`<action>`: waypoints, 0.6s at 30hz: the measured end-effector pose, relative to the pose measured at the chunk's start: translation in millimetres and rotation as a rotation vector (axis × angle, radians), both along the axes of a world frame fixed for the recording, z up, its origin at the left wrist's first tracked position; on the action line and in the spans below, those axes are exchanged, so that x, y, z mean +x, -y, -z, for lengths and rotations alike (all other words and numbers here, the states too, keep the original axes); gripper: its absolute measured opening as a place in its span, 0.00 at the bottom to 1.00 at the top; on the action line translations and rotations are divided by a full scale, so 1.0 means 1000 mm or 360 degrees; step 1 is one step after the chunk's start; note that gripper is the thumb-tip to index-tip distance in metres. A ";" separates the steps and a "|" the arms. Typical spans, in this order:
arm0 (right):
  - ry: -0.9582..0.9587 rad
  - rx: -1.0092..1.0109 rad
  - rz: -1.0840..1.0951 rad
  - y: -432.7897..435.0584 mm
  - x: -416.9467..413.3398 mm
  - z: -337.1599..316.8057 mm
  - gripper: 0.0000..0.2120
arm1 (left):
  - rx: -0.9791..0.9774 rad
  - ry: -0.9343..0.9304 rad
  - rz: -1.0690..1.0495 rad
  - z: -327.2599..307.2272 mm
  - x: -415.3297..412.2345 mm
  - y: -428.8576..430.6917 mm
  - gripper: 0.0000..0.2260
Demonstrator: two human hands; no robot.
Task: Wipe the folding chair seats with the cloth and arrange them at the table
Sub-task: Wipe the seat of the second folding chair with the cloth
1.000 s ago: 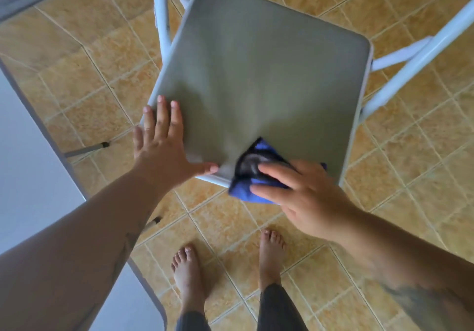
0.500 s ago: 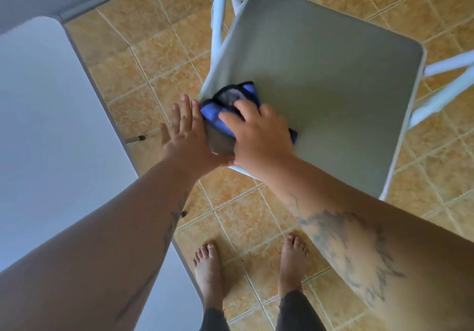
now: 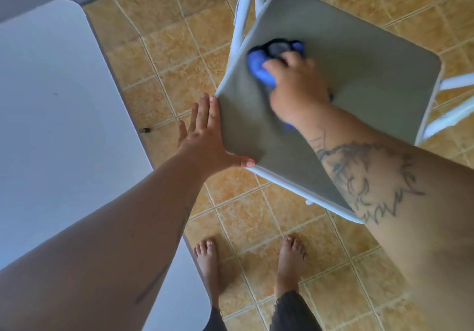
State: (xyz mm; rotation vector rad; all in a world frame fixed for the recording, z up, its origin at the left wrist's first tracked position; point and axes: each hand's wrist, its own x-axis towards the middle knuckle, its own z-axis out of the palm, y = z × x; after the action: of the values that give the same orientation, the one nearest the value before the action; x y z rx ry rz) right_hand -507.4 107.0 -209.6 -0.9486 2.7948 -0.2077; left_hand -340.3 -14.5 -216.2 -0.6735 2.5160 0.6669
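Nearest to me, two bare feet (image 3: pixel 205 259) stand on a floor (image 3: pixel 256 210) of yellow-brown tiles. The frayed dark trouser hems (image 3: pixel 289 307) end just above the ankles. Both forearms reach forward from the person, and the right one carries a dark tattoo (image 3: pixel 359 177).

On the left side is the white tabletop (image 3: pixel 51 100) with rounded corners. One thin table leg (image 3: pixel 146 130) with a black tip shows on the floor under its edge. A strip of floor lies between the tabletop and the chair, so they are apart.

The left hand (image 3: pixel 205 136) is released and flat. Its straight fingers lie along the left edge of the chair seat (image 3: pixel 359 79), and the thumb rests on the near corner of the seat. It grasps nothing.

The chair seat is grey-green, with a pale rim around it. It stands to the right of the tabletop, in front of the person.

The right hand (image 3: pixel 297 87) is further away, on the left part of the seat. Its fingers curl around a blue and black cloth (image 3: pixel 259 69) and press it on the seat surface, near the left edge. This hand and the cloth look blurred.

Beyond the seat, the white tubes of the frame (image 3: pixel 242 15) go up at the far left corner. More white tubes (image 3: pixel 456 80) come out at the right side.
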 end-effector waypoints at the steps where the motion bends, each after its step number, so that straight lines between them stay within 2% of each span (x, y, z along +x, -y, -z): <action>1: 0.0024 -0.0009 -0.0243 0.002 0.018 -0.002 0.24 | 0.0084 0.0005 0.0029 -0.001 0.001 0.004 0.69; 5: 0.0097 0.0007 -0.1065 -0.050 0.066 -0.009 0.25 | 0.0269 0.0164 0.0202 -0.013 0.005 0.025 0.63; 8: 0.0225 -0.0015 -0.1205 -0.105 0.057 -0.016 0.28 | 0.0330 0.0214 0.0193 -0.032 0.004 0.024 0.52; 11: 0.0286 -0.0043 -0.0868 -0.137 0.039 -0.031 0.25 | 0.0312 0.0004 0.0208 -0.046 -0.007 0.001 0.41; 13: 0.0336 -0.0034 -0.0436 -0.147 0.028 -0.037 0.32 | 0.0287 -0.0121 0.0257 -0.049 -0.023 -0.018 0.38; 15: 0.0443 0.0182 -0.0112 -0.151 0.017 -0.043 0.37 | 0.0326 -0.0184 0.0306 -0.049 -0.041 -0.039 0.38; 18: 0.0532 0.0417 -0.0041 -0.146 0.019 -0.047 0.28 | 0.0309 -0.0144 0.0424 -0.046 -0.059 -0.066 0.44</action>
State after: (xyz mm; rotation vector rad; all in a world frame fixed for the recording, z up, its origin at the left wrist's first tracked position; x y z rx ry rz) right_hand -488.8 252.8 -162.8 -0.8026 2.4286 0.0055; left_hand -399.7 51.4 -170.2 -0.2392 2.5172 0.8439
